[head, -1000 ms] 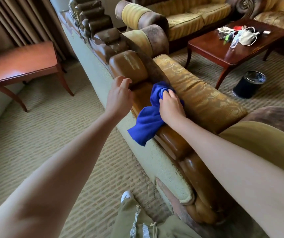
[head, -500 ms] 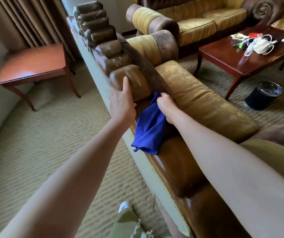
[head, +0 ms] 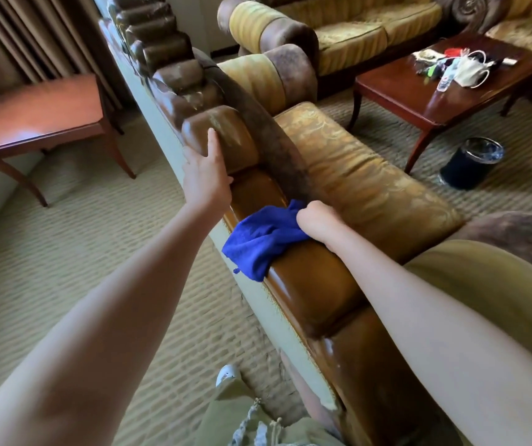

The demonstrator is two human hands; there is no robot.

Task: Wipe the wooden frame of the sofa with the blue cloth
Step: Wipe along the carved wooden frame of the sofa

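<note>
Nearest, olive trousers and a white shoe [head: 227, 374] on the ribbed carpet behind the sofa back. Just beyond, right hand [head: 317, 222] curled round a bunch of the blue cloth [head: 263, 241], pressing it onto the glossy top rail of the wooden frame [head: 309, 284], one corner drooping over the rear edge. A little further along, left hand [head: 206, 175] flat with fingers straight, braced against the next rounded block of the frame, holding nothing. Mid-wipe by the look of it, the near stretch shining, the blocks ahead dull and streaked. Next move likely to call for sliding the cloth forward under firm pressure, up over the raised block and into the grooves between, with the left hand shifted out of the way. Farther off, gold cushions, a small side table [head: 38, 114] by the curtain, a tabletop [head: 402, 88] with clutter, and a dark bin [head: 470, 164].
</note>
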